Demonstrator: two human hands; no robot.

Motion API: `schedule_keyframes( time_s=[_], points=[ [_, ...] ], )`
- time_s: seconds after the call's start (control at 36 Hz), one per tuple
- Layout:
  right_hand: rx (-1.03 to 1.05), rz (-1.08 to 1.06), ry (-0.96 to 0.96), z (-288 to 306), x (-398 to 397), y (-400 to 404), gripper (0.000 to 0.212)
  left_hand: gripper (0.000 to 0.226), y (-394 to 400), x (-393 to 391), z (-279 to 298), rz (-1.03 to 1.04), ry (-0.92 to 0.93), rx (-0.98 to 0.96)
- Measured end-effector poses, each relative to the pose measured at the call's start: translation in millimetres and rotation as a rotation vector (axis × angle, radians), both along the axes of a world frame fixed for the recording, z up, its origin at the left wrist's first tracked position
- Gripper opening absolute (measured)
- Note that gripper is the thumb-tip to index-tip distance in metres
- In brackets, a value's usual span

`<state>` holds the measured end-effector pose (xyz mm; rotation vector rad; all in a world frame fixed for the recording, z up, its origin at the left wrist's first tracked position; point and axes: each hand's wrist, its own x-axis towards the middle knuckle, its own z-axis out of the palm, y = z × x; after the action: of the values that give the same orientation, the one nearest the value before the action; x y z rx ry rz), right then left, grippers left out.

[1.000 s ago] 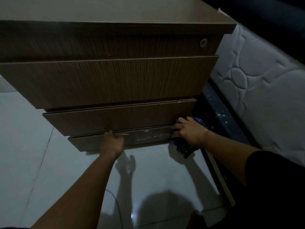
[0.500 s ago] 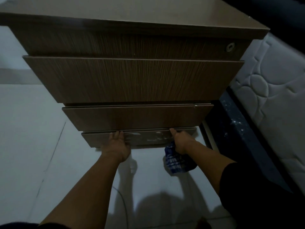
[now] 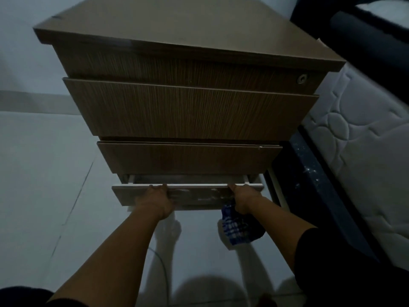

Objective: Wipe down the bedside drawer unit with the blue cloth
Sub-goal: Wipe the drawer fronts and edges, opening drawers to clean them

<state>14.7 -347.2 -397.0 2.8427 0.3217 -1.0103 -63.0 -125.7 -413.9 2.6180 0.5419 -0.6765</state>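
Observation:
A brown wood-grain bedside drawer unit (image 3: 190, 111) stands in front of me on the pale floor. Its bottom drawer (image 3: 194, 197) is pulled out a little, with a white top edge and a dark gap behind it. My left hand (image 3: 156, 199) grips the drawer front's top edge left of centre. My right hand (image 3: 244, 197) hooks its fingers over the same edge further right and also holds the blue checked cloth (image 3: 238, 229), which hangs below the hand over the floor.
A white quilted mattress (image 3: 363, 156) on a dark bed frame (image 3: 309, 173) runs close along the unit's right side. A round keyhole lock (image 3: 302, 79) sits at the top drawer's right end. Glossy pale floor tiles (image 3: 44, 173) spread to the left and below.
The bottom drawer has slid out toward me. Both hands moved from its front face to its top edge, and the cloth left the drawer's right end and now hangs under my right hand.

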Motion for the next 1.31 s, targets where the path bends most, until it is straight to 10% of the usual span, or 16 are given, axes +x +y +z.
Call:
schedule_keyframes(
  time_s=[0.42,0.72,1.31],
  points=[
    [0.178,0.226,-0.105,52.3,-3.7,93.7,0.047,0.048,102.6,-29.3,-61.3,0.163,-0.077,-0.065],
    [0.421,0.456,-0.568,10.0,-65.6,211.7,0.044,0.073,104.9,-53.2,-17.7,0.289,-0.064,-0.152],
    [0.397,0.451,-0.399,-40.4,-51.6,203.5,0.047,0.077,108.4,-46.1,-32.8,0.195,-0.135,-0.104]
  ],
)
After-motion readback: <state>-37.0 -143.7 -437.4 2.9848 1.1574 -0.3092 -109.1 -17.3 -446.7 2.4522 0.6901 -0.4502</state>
